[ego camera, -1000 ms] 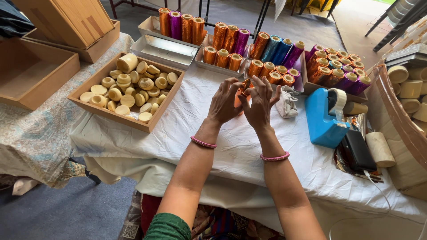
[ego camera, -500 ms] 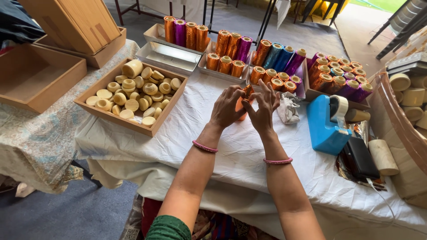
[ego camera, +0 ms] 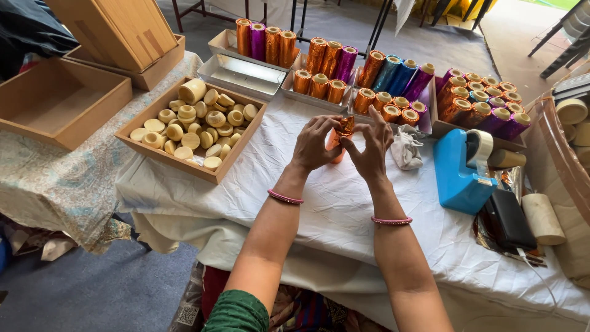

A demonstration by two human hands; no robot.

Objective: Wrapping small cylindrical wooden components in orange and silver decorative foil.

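Together, the left hand (ego camera: 314, 144) and right hand (ego camera: 370, 146) pinch a small orange foil roll (ego camera: 342, 130) between their fingertips, above the white cloth (ego camera: 344, 203), just left of the blue tape dispenser (ego camera: 458, 169).

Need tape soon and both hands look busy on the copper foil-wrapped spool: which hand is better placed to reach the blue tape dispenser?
Right. The right hand lies nearer the blue tape dispenser, which sits on its side; the left hand would likely have to cross over the copper foil-wrapped spool.
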